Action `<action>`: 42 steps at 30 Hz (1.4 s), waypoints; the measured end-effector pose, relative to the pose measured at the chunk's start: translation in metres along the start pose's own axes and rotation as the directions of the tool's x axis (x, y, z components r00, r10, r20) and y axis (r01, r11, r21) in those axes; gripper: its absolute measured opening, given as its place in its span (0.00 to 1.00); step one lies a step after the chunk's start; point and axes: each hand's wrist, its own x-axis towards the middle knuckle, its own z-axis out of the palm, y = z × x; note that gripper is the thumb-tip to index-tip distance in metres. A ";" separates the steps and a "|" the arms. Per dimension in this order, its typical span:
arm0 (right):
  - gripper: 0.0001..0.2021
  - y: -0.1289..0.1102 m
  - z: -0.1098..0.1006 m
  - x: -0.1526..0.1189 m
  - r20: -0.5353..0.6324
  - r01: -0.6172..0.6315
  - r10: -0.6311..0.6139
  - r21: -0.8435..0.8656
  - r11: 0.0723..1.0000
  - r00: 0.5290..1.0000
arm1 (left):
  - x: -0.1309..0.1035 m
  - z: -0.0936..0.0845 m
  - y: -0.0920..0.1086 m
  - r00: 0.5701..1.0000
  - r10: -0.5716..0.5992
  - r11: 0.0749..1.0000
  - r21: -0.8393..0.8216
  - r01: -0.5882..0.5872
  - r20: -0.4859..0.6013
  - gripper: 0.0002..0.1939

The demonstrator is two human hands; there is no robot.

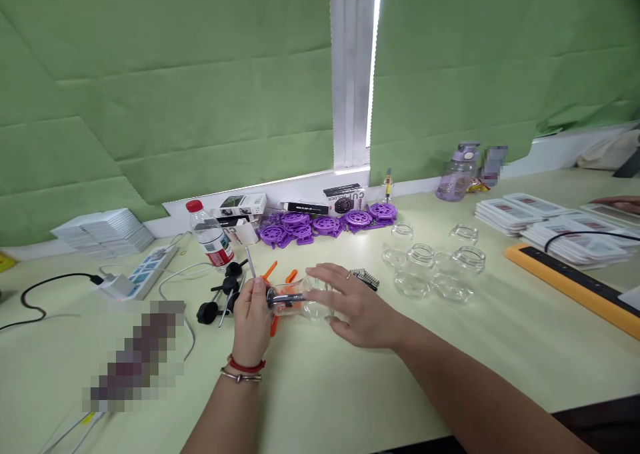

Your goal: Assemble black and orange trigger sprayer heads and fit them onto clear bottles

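Observation:
My left hand [251,317] is closed around a dark cap-like piece with a thin metal rod sticking up past the thumb. A shiny dark shaft runs from it into the neck of a clear bottle [314,309] lying sideways between my hands. Curled over the bottle's wide end are the fingers of my right hand [353,306]. Left of my hands lie several black caps with metal rods [231,285]. Orange pieces [291,275] show behind and through the bottle. Metal springs [367,277] lie beyond my right hand.
Several clear bottles [419,282] stand to the right. Purple round parts [326,225] line the back, near small boxes [244,205]. A red-capped bottle [213,235], a power strip [154,273] and cables are on the left. An orange-edged bar [575,287] and white card stacks [575,231] lie right; another person's hand [620,204] is there.

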 end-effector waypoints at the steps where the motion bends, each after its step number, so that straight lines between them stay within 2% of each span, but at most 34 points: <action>1: 0.28 -0.001 0.000 0.000 -0.033 0.049 -0.050 -0.024 0.999 0.998 | 0.000 0.001 0.000 0.999 0.029 0.999 0.034 -0.028 -0.030 0.16; 2: 0.31 -0.001 0.001 0.000 -0.063 0.042 -0.041 0.017 0.999 0.997 | -0.001 0.002 0.001 0.996 0.077 0.994 0.084 -0.073 -0.054 0.17; 4: 0.35 0.004 0.006 0.000 -0.071 -0.126 0.147 0.248 0.960 0.987 | -0.004 0.006 0.003 0.988 0.146 0.980 0.145 -0.139 -0.042 0.17; 6: 0.31 0.009 0.010 0.000 0.066 -0.345 0.356 0.457 0.820 0.932 | -0.006 0.009 0.005 0.986 0.168 0.972 0.161 -0.169 0.018 0.16; 7: 0.29 0.011 0.012 0.000 0.123 -0.410 0.403 0.477 0.777 0.907 | -0.007 0.010 0.005 0.984 0.173 0.970 0.165 -0.177 0.039 0.16; 8: 0.29 0.012 0.012 0.000 0.133 -0.425 0.411 0.438 0.792 0.902 | -0.007 0.010 0.005 0.984 0.175 0.970 0.165 -0.180 0.043 0.16; 9: 0.29 0.011 0.012 0.000 0.095 -0.382 0.373 0.345 0.857 0.923 | -0.006 0.009 0.004 0.985 0.169 0.973 0.156 -0.173 0.036 0.16; 11: 0.28 0.005 0.008 0.001 -0.013 -0.141 0.142 0.037 0.989 0.990 | -0.002 0.006 0.001 0.992 0.125 0.987 0.105 -0.125 0.007 0.16; 12: 0.26 0.001 0.006 0.002 -0.027 0.004 -0.008 -0.134 0.991 1.000 | 0.000 0.004 -0.001 0.996 0.087 0.994 0.065 -0.088 0.005 0.15; 14: 0.24 -0.009 0.002 0.003 0.048 0.230 -0.229 -0.376 0.897 0.972 | 0.004 -0.001 -0.004 0.999 0.011 1.000 -0.012 -0.010 0.032 0.15; 16: 0.25 -0.016 0.001 0.003 0.152 0.336 -0.300 -0.456 0.824 0.942 | 0.007 -0.003 -0.005 0.997 -0.037 0.998 -0.047 0.040 0.061 0.16; 17: 0.24 -0.019 0.001 0.002 0.174 0.342 -0.295 -0.451 0.824 0.940 | 0.007 -0.004 -0.005 0.997 -0.043 0.998 -0.044 0.046 0.057 0.16; 19: 0.29 -0.020 0.003 0.001 0.105 0.224 -0.200 -0.370 0.901 0.974 | 0.006 -0.003 -0.004 1.000 -0.020 1.000 -0.009 0.020 0.017 0.17; 21: 0.39 -0.017 0.007 -0.001 -0.049 -0.056 0.049 -0.142 0.988 0.998 | 0.004 -0.002 -0.003 1.000 0.026 0.999 0.034 -0.026 -0.009 0.18; 22: 0.40 -0.015 0.009 -0.001 -0.068 -0.207 0.208 0.025 0.978 0.976 | 0.003 -0.001 -0.002 0.999 0.045 0.997 0.055 -0.045 -0.007 0.18; 23: 0.37 -0.013 0.011 -0.002 -0.028 -0.334 0.344 0.180 0.925 0.938 | 0.002 0.000 -0.002 0.998 0.057 0.996 0.074 -0.057 0.005 0.18; 24: 0.33 -0.013 0.013 -0.003 0.036 -0.420 0.429 0.285 0.861 0.903 | 0.002 0.000 -0.002 0.998 0.059 0.994 0.091 -0.060 0.021 0.19; 25: 0.30 -0.013 0.014 -0.005 0.084 -0.459 0.458 0.323 0.828 0.885 | 0.002 0.001 -0.002 0.998 0.056 0.992 0.109 -0.060 0.033 0.19; 26: 0.29 -0.014 0.014 -0.007 0.088 -0.450 0.445 0.293 0.843 0.891 | 0.002 0.002 -0.001 0.998 0.051 0.990 0.128 -0.056 0.041 0.18; 27: 0.29 -0.015 0.014 -0.009 0.049 -0.390 0.389 0.197 0.899 0.920 | 0.002 0.002 -0.001 0.998 0.042 0.989 0.142 -0.048 0.047 0.18; 29: 0.30 -0.019 0.011 -0.014 -0.038 -0.143 0.139 -0.131 0.981 0.990 | 0.003 0.002 -0.001 0.998 0.013 0.987 0.156 -0.023 0.065 0.19; 30: 0.29 -0.020 0.008 -0.018 -0.029 0.004 -0.014 -0.306 0.952 0.999 | 0.004 0.001 -0.001 0.998 -0.002 0.987 0.161 -0.008 0.063 0.19; 32: 0.24 -0.021 0.002 -0.027 0.066 0.243 -0.250 -0.552 0.798 0.966 | 0.007 -0.002 -0.001 0.999 -0.032 0.987 0.160 0.027 0.024 0.20; 34: 0.20 -0.018 -0.007 -0.041 0.096 0.323 -0.351 -0.661 0.677 0.931 | 0.009 -0.005 -0.002 0.998 -0.047 0.987 0.149 0.052 -0.037 0.20; 35: 0.19 -0.016 -0.012 -0.051 0.047 0.298 -0.366 -0.681 0.669 0.930 | 0.010 -0.007 -0.003 0.997 -0.045 0.988 0.145 0.054 -0.062 0.20; 37: 0.17 -0.011 -0.022 -0.074 -0.145 0.144 -0.312 -0.657 0.740 0.939 | 0.011 -0.009 -0.005 0.997 -0.021 0.988 0.154 0.033 -0.079 0.20; 38: 0.16 -0.007 -0.027 -0.089 -0.260 0.054 -0.266 -0.613 0.788 0.928 | 0.011 -0.009 -0.006 0.997 0.002 0.985 0.170 0.012 -0.080 0.20; 39: 0.17 -0.003 -0.032 -0.104 -0.394 -0.053 -0.210 -0.560 0.827 0.895 | 0.011 -0.008 -0.006 0.997 0.025 0.981 0.191 -0.010 -0.079 0.20; 40: 0.20 0.001 -0.036 -0.119 -0.544 -0.166 -0.163 -0.506 0.847 0.823 | 0.011 -0.007 -0.007 0.996 0.043 0.977 0.212 -0.026 -0.075 0.19; 42: 0.30 0.011 -0.043 -0.151 -0.769 -0.371 -0.045 -0.358 0.857 0.637 | 0.010 -0.004 -0.007 0.996 0.058 0.970 0.239 -0.039 -0.073 0.19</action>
